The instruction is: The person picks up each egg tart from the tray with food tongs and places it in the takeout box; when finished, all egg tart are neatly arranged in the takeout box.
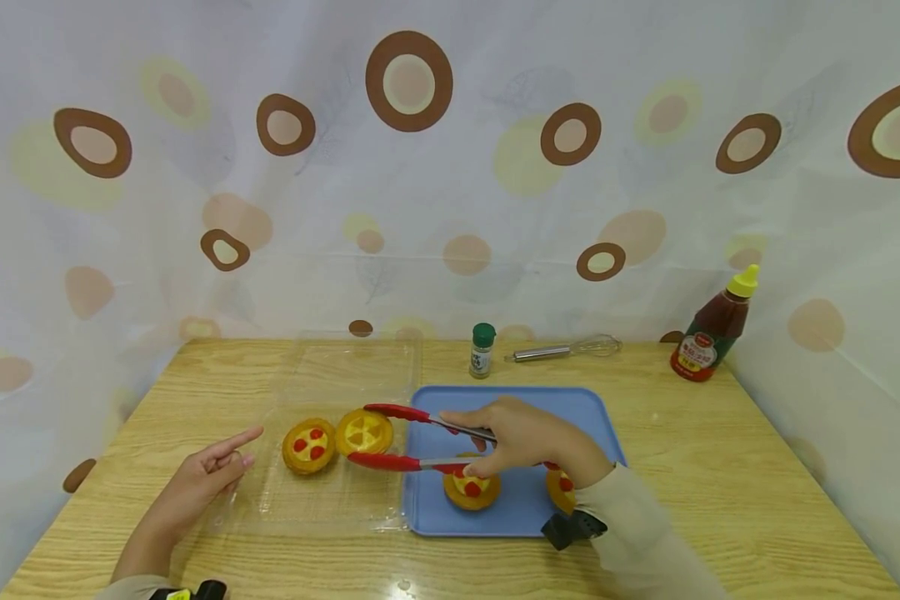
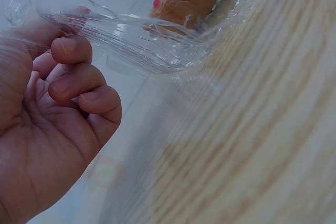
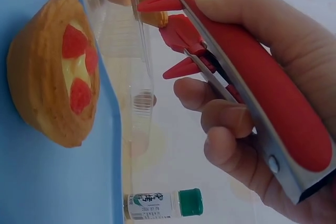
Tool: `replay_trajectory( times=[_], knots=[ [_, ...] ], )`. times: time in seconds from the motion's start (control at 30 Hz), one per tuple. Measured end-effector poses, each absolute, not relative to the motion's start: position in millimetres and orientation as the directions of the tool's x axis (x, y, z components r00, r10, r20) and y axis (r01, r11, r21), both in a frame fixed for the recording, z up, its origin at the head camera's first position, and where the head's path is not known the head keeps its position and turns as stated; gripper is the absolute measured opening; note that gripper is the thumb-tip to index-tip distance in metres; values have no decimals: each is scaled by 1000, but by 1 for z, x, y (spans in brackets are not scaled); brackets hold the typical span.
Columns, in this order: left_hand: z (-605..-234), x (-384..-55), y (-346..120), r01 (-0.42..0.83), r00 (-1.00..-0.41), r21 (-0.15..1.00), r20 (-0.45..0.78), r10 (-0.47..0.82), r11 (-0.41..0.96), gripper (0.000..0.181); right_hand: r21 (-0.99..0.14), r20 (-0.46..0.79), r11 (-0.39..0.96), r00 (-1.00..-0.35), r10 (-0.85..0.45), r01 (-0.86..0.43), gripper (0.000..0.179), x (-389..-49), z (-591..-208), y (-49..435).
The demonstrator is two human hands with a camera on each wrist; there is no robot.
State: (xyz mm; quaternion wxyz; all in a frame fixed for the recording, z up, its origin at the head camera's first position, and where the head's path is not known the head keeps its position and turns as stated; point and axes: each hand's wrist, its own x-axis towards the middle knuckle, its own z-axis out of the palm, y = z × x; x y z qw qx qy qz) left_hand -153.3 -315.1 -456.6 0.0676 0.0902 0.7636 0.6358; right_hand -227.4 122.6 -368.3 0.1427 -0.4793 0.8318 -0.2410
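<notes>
My right hand (image 1: 525, 433) grips red-and-steel tongs (image 3: 252, 72) over the blue tray. Their red tips reach left, spread on either side of an egg tart with yellow wedges (image 1: 365, 432) in a clear plastic container (image 1: 330, 508). Left of it in the container sits an egg tart with red pieces (image 1: 309, 458). At the container's left edge, my left hand (image 1: 202, 479) holds the rim, index finger stretched out over it and other fingers curled. The left wrist view shows the thin rim (image 2: 142, 51) crossing the fingers.
On the blue tray (image 1: 427, 521) lie two more red-topped tarts, one under the tongs (image 1: 471, 493) and one (image 1: 560, 490) partly behind my right wrist. A green-capped shaker (image 1: 481, 354), a whisk (image 1: 562, 350) and a sauce bottle (image 1: 708, 333) are along the back.
</notes>
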Motion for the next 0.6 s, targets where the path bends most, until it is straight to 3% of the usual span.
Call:
replay_trajectory(
  times=[0.6],
  knots=[
    [-457,-153,-314,49,-979,978,7,205,203,52,-422,-131,523,-521,-843,-740,66,-230,-355,99]
  ],
)
